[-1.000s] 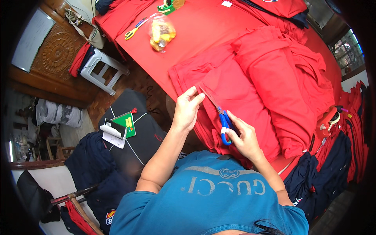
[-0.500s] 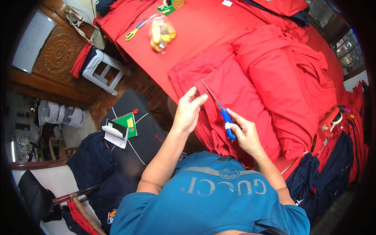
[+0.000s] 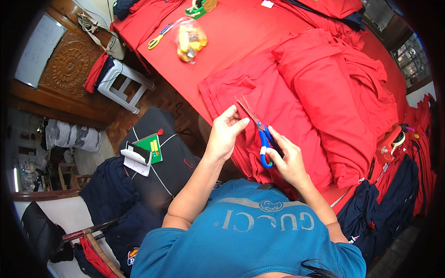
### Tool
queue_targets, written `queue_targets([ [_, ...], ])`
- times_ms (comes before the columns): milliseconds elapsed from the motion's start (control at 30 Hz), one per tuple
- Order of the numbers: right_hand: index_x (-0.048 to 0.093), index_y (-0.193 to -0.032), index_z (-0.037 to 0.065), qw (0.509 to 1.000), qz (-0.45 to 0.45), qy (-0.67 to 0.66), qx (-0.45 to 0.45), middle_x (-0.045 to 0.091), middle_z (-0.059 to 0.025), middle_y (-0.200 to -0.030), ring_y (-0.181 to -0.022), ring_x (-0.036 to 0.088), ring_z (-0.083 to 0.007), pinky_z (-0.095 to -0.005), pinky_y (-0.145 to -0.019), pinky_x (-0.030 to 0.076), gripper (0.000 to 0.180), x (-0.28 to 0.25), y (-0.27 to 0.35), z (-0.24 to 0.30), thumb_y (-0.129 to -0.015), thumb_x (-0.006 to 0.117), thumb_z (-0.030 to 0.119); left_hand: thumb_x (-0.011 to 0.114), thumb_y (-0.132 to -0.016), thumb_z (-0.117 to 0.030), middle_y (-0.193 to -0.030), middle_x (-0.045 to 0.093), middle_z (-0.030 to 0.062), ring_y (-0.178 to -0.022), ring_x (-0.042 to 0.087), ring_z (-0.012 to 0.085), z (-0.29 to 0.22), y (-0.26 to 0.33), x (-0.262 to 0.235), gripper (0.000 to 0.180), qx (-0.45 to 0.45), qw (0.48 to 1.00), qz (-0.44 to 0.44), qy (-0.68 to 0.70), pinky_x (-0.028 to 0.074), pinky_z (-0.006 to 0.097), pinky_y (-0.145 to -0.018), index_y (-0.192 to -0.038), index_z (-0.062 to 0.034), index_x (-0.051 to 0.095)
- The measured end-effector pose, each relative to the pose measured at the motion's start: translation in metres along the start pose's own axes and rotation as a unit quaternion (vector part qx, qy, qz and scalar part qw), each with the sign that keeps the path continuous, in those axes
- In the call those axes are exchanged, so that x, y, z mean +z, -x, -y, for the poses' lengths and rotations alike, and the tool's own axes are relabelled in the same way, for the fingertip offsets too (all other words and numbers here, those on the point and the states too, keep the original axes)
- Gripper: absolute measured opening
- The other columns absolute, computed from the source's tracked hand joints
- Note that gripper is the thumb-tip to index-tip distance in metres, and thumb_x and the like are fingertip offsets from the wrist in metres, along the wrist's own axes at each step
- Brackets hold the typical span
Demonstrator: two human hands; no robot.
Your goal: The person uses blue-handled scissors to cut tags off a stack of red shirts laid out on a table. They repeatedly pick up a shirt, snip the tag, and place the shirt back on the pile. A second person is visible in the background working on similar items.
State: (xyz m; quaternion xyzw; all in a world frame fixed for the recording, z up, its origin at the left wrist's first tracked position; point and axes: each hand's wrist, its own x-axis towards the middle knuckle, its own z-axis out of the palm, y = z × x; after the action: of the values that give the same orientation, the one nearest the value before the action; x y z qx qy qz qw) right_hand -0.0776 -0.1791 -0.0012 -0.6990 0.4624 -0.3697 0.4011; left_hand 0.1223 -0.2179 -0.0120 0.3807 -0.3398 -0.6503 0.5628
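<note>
Since a second ago: blue-handled scissors (image 3: 259,132) swung from lying low against the red cloth (image 3: 278,102) to blades opened, tips raised above it. Right hand (image 3: 288,160) slightly nearer left hand (image 3: 225,134).

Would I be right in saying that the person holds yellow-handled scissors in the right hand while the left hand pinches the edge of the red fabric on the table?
Not quite: the scissors in the right hand have blue handles, as the head view shows. The yellow-handled pair lies untouched farther up the table. The left hand does pinch the edge of the red fabric.
</note>
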Motion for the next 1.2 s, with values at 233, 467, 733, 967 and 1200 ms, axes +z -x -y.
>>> queue_targets([
  [233,0.051,-0.133,-0.001,0.971,0.057,-0.146,0.178,0.065,-0.0184,-0.099,-0.08,0.064,-0.0186,-0.0306,-0.075,0.052,0.047,-0.006,0.005,-0.013,-0.088,0.061,0.006,0.062,-0.086,0.006,-0.099,0.061,0.0035,-0.093,0.058,0.0103,-0.005,0.001,0.005,0.03,-0.02,1.0,-0.019,0.003,0.047,0.026,-0.088,-0.116,-0.0006,0.058],
  [467,0.05,-0.134,0.0,0.999,-0.033,0.008,-0.031,0.065,-0.0158,-0.098,-0.073,0.062,-0.017,-0.0322,-0.068,0.051,0.049,0.002,0.004,-0.011,-0.088,0.063,0.007,0.065,-0.085,0.003,-0.101,0.063,0.0042,-0.089,0.06,0.01,-0.004,0.0,0.002,0.04,-0.031,0.999,0.0,-0.024,0.048,0.024,-0.081,-0.123,-0.0021,0.053],
  [733,0.05,-0.136,0.001,0.958,0.048,-0.184,0.217,0.065,-0.0129,-0.102,-0.082,0.06,-0.0113,-0.0289,-0.073,0.05,0.049,-0.008,0.004,-0.008,-0.088,0.062,0.006,0.067,-0.083,0.002,-0.105,0.064,0.0049,-0.089,0.06,0.0091,0.004,0.0,-0.002,0.053,-0.024,0.998,0.013,-0.064,0.048,0.025,-0.081,-0.133,-0.0011,0.048],
  [967,0.05,-0.135,0.0,0.999,0.006,0.016,0.034,0.065,-0.0157,-0.104,-0.089,0.062,-0.0123,-0.0286,-0.081,0.05,0.049,-0.013,-0.004,0.005,-0.087,0.062,0.006,0.066,-0.083,0.002,-0.105,0.063,0.0056,-0.089,0.06,0.011,0.005,0.001,-0.004,0.064,-0.041,0.993,0.024,-0.11,0.049,0.026,-0.084,-0.141,0.0015,0.038],
  [1200,0.052,-0.133,-0.001,0.967,0.011,-0.168,0.19,0.066,-0.015,-0.103,-0.091,0.064,-0.016,-0.0326,-0.081,0.051,0.046,-0.007,0.005,0.004,-0.09,0.061,0.011,0.066,-0.083,0.003,-0.099,0.06,0.0069,-0.089,0.06,0.0127,0.003,-0.001,-0.004,0.081,-0.031,0.992,0.029,-0.118,0.049,0.027,-0.083,-0.149,0.0049,0.019],
])
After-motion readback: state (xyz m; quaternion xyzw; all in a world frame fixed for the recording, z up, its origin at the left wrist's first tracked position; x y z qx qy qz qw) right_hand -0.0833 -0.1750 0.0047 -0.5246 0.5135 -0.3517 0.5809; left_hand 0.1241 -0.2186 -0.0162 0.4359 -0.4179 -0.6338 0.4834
